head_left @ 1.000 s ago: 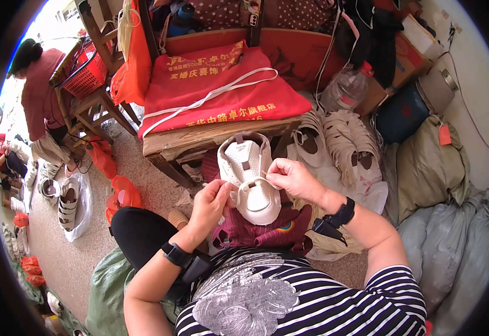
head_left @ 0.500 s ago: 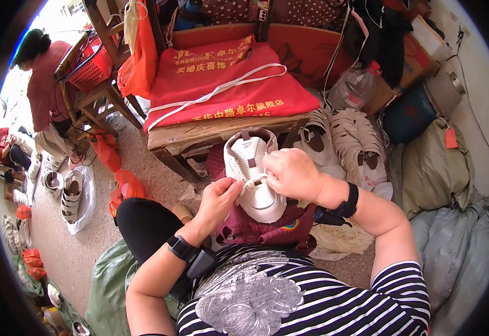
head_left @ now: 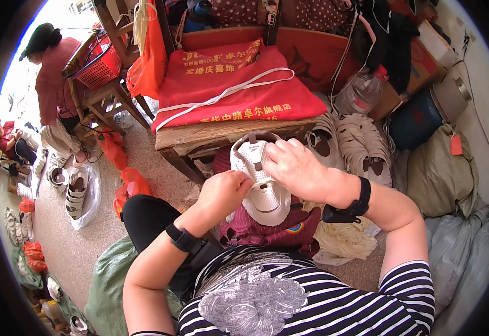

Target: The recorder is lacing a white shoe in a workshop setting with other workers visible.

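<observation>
Left hand (head_left: 225,195) and right hand (head_left: 300,172) bent over a white shoe (head_left: 267,210), the left at its side edge, the right over its tongue. Fingers on both were curled in and narrow, but the tips were largely hidden, so whether either pinched anything could not be told. The shoe sat low before the wearer's middle, just off the near edge of a wooden surface (head_left: 200,137), its toe toward the wearer and its collar away, above a maroon cloth (head_left: 306,239). A pale strip (head_left: 263,182) crossed its front near the toe, while the visible tongue above looked bare. By contrast, the pale shoes (head_left: 363,143) to the right bore several bands each, as did the banded shoe (head_left: 76,196) on plastic to the left. Judged against those, the piece in hand seemed at an early stage: sole and upper joined, one crossing in place, the rest apparently left to do. Loose cream strands (head_left: 342,242) lay nearby on the right.
</observation>
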Demonstrator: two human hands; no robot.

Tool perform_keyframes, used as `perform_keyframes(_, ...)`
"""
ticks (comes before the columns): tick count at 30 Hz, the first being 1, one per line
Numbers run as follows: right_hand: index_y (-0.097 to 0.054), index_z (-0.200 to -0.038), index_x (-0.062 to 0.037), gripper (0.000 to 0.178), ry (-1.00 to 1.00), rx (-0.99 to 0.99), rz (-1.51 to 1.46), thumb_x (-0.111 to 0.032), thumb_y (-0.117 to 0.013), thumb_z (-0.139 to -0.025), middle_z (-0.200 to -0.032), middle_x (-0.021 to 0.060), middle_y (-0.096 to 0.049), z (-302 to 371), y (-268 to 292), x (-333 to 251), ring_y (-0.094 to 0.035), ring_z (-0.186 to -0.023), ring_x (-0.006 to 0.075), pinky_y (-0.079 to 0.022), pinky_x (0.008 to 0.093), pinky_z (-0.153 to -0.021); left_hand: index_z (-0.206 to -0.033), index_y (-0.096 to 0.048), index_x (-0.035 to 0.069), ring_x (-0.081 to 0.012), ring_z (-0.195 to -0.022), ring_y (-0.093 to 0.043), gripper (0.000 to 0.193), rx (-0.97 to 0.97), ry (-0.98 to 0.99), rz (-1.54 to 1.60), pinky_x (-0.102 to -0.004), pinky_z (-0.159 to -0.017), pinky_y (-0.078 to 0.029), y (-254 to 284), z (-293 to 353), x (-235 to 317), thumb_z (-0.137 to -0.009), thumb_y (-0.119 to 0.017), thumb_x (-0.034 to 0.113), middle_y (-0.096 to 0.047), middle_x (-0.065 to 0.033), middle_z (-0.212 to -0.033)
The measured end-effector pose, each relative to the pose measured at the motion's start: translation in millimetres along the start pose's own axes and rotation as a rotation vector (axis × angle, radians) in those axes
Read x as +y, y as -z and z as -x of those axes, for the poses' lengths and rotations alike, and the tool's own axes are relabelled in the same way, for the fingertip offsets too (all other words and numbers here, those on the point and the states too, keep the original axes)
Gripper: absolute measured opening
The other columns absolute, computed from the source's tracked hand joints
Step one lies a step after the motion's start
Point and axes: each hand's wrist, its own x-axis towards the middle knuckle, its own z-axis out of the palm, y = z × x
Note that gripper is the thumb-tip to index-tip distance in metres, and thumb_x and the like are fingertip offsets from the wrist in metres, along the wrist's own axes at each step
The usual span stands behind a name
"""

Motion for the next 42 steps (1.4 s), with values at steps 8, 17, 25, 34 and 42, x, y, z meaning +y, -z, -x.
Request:
perform_keyframes(8,-0.058,-0.097,-0.0064,0.023,0.075,-0.172,-0.304,-0.017,-0.067,-0.079,-0.102,0.0113,-0.055,-2,-5,28,-0.064,-0.084,0.0306,-0.054,0.0405,-0.069,-0.092,-0.062,0.008,-0.0281,-0.085,-0.061,0.024,-0.015,-0.369,-0.094,-0.0412,-0.079,-0.049,27,-8,-9,-0.072,-0.075,0.011,-0.056,-0.0075,-0.098)
perform_keyframes(17,-0.067,-0.081,-0.0073,0.021,-0.349,-0.029,-0.751,-0.027,-0.073,-0.081,-0.095,0.0107,-0.055,13,-36,17,-0.063,-0.082,0.0283,-0.052,0.0400,-0.072,-0.075,-0.068,0.004,-0.0268,-0.090,-0.058,0.013,0.061,-0.271,-0.064,-0.0369,-0.075,-0.046,8,-17,-11,-0.080,-0.070,0.016,-0.057,-0.0094,-0.089)
perform_keyframes(25,-0.070,-0.087,-0.0033,0.020,-0.543,0.118,-1.193,-0.023,-0.074,-0.084,-0.099,0.0061,-0.055,1,-19,-12,-0.056,-0.084,0.0139,-0.048,0.0305,-0.075,-0.079,-0.068,-0.001,-0.0136,-0.088,-0.049,0.021,0.306,0.037,0.693,-0.0266,-0.074,-0.042,9,-3,26,-0.093,-0.064,0.014,-0.050,-0.0042,-0.095)
perform_keyframes(34,-0.055,-0.099,-0.0037,0.021,-0.440,-0.021,-1.806,-0.025,-0.057,-0.100,-0.079,0.0002,-0.062,-30,57,-10,-0.054,-0.057,0.0049,-0.043,0.0175,-0.053,-0.084,-0.064,0.000,-0.0132,-0.077,-0.053,0.015,0.534,-0.129,0.819,-0.0263,-0.068,-0.044,53,-23,44,-0.094,-0.061,0.011,-0.057,-0.0054,-0.088)
perform_keyframes(42,-0.056,-0.089,-0.0014,0.017,0.084,0.731,-1.320,-0.014,-0.049,-0.098,-0.079,0.0032,-0.054,-45,216,16,-0.058,-0.059,0.0110,-0.047,0.0213,-0.054,-0.087,-0.061,0.002,-0.0249,-0.063,-0.061,0.010,0.257,-0.196,0.396,-0.0336,-0.058,-0.050,-3,25,-12,-0.089,-0.066,0.011,-0.060,-0.0114,-0.076)
